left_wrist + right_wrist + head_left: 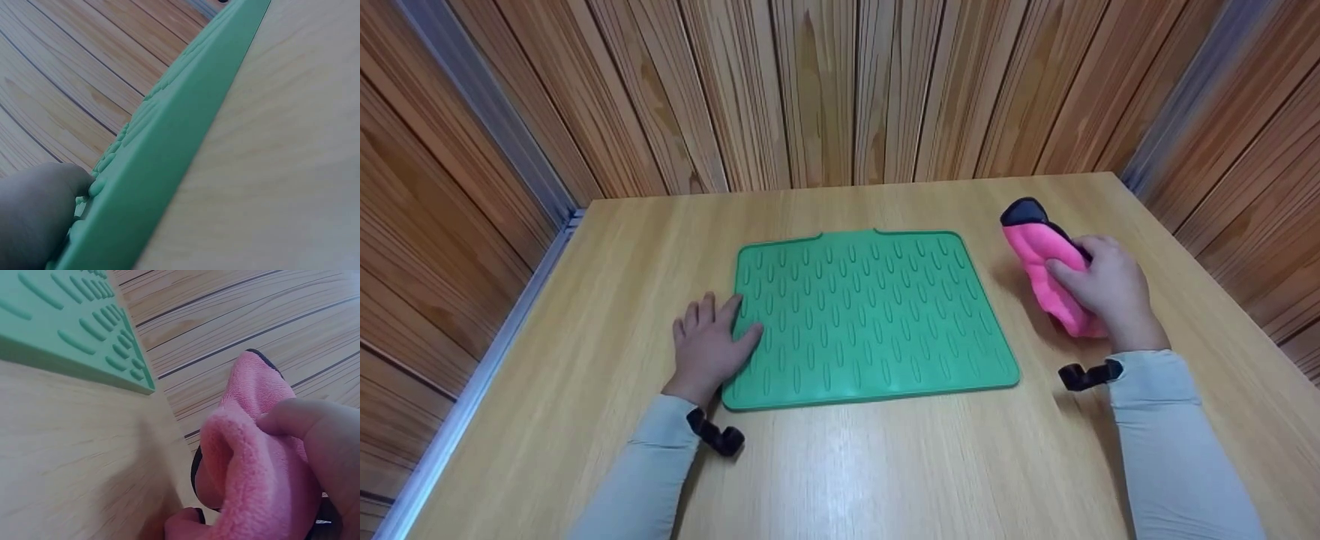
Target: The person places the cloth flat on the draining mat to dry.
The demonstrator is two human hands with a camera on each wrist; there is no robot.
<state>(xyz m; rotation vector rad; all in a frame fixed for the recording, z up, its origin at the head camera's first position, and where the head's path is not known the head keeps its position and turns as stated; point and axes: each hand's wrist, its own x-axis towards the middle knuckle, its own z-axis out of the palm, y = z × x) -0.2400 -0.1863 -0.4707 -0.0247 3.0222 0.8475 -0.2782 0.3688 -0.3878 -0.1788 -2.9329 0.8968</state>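
A green ridged mat (870, 315) lies flat on the wooden table. My left hand (709, 349) rests at its left edge, fingers spread, with the thumb on the mat's surface. In the left wrist view the thumb (45, 208) touches the ridges beside the mat's thick side wall (169, 152). To the right of the mat, my right hand (1110, 285) grips a bunched pink cloth (1046, 277) with a black edge. In the right wrist view the thumb (309, 419) presses into the fuzzy, folded cloth (247, 455), which casts a shadow on the table.
The light wooden table (840, 465) ends at a wood-panelled back wall (817, 90). Panelled side walls (427, 187) with metal corner strips stand left and right. A small black wrist device (716, 435) juts from the left sleeve, and another (1087, 375) from the right.
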